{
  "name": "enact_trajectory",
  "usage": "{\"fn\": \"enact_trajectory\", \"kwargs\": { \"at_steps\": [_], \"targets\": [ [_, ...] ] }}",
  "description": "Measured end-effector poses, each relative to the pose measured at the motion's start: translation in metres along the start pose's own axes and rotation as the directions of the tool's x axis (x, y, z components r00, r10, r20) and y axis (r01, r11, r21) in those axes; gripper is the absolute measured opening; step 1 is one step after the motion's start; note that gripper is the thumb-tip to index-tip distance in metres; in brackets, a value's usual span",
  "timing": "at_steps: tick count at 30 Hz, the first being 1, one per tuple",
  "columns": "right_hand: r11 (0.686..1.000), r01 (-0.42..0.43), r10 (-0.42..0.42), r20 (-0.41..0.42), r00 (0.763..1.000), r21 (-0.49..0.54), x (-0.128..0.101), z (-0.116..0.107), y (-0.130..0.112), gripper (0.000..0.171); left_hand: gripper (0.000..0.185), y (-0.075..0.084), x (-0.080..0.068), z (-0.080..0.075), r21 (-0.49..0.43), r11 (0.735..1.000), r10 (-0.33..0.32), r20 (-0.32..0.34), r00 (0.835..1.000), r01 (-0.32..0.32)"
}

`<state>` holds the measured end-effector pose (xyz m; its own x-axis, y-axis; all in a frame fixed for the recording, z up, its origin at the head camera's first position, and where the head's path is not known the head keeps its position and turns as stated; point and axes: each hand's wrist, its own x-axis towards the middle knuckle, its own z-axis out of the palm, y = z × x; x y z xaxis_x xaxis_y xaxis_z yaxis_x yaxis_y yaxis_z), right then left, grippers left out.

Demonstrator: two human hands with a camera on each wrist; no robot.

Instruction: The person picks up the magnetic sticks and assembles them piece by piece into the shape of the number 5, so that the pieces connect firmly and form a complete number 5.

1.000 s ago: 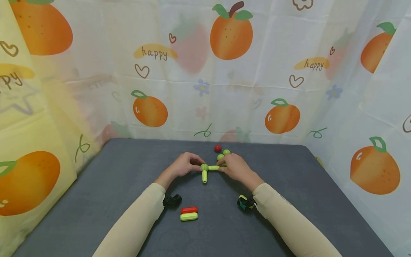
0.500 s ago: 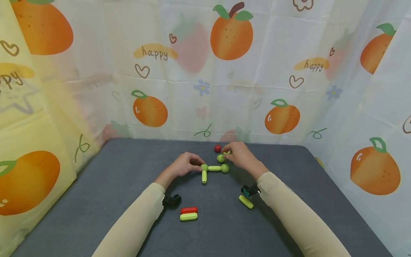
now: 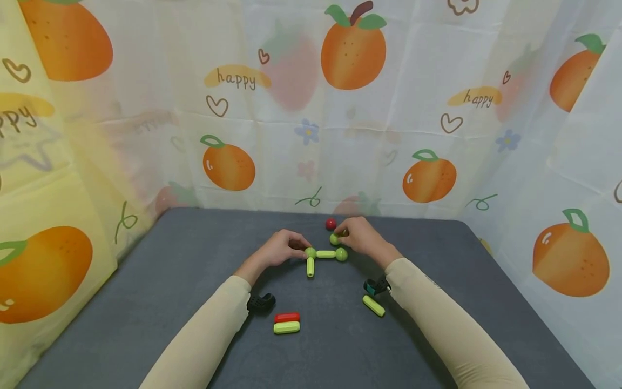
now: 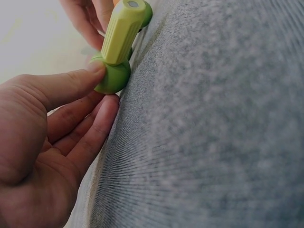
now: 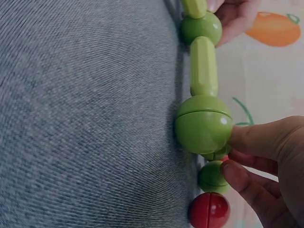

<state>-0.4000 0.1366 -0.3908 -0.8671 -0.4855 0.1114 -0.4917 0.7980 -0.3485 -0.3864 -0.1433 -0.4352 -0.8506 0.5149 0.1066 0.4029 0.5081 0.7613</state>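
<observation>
On the grey table (image 3: 194, 259) lies a structure of green balls and light-green rods (image 3: 325, 254). A second rod (image 3: 310, 267) points toward me from its left ball. My left hand (image 3: 303, 251) pinches that left ball (image 4: 111, 78) with thumb and fingers (image 4: 97, 71). My right hand (image 3: 342, 235) is just behind the structure's right ball (image 5: 203, 124). Its curled fingertips (image 5: 235, 173) hold a loose green ball (image 3: 334, 238). In the right wrist view the thumb also touches the right ball. A red ball (image 3: 331, 223) sits behind.
A loose light-green rod (image 3: 373, 305) lies near my right wrist. A red rod (image 3: 286, 317) and a light-green rod (image 3: 286, 327) lie side by side near my left forearm. Fruit-printed curtains (image 3: 311, 135) wall the table at the back and both sides.
My right hand left the structure's right end and moved back to the loose green balls. The rod near my right wrist came into view. My left hand stayed put.
</observation>
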Motion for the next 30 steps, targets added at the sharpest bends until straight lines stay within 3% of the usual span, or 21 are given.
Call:
{"fn": "enact_trajectory", "kwargs": {
  "at_steps": [7,17,30],
  "targets": [
    [0.999,0.028,-0.027,0.024,0.999,-0.035,0.004,0.007,-0.001,0.031,0.022,-0.001,0.000,-0.001,0.000,1.000,0.010,0.005,1.000,-0.010],
    [0.999,-0.027,0.028,0.060,0.998,-0.027,0.008,0.008,-0.003,0.035,0.022,0.000,0.001,0.000,-0.007,1.000,0.004,0.006,1.000,-0.004],
    [0.997,0.009,-0.010,0.021,1.000,0.080,0.003,0.003,0.009,0.032,0.023,0.001,0.001,0.000,-0.007,1.000,0.004,0.003,1.000,-0.004]
  ]
}}
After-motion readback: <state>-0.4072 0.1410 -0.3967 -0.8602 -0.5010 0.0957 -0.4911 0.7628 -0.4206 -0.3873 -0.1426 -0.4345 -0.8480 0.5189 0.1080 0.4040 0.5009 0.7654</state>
